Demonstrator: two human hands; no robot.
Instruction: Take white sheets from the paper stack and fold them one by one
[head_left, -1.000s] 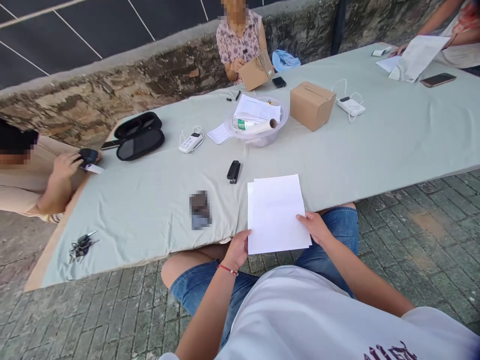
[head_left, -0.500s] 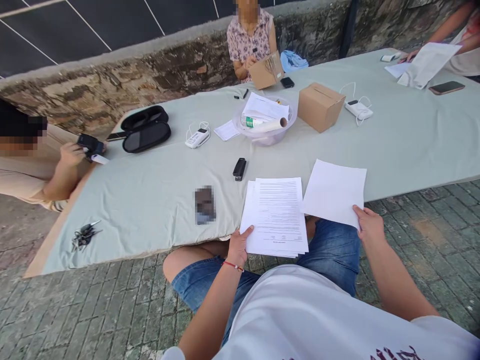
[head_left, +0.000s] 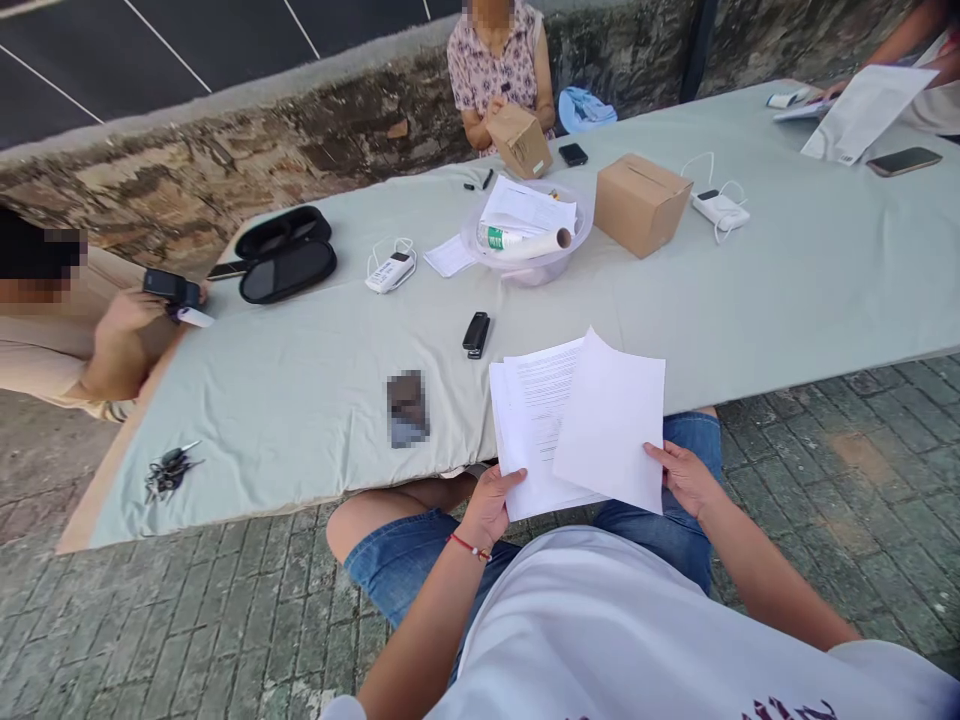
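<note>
Right hand [head_left: 686, 480]: sheet [head_left: 615, 425] (left hand [head_left: 491, 503]: papers [head_left: 529, 425])

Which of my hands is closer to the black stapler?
Left. Your left hand gripping the paper stack is on your side of the stapler; your right hand, holding a sheet, is farther off rightward.

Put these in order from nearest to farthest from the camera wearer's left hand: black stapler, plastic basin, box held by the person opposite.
From the left hand:
1. Black stapler: straight ahead.
2. Plastic basin: past the stapler, slightly right.
3. Held box: farthest, past the basin.
</note>
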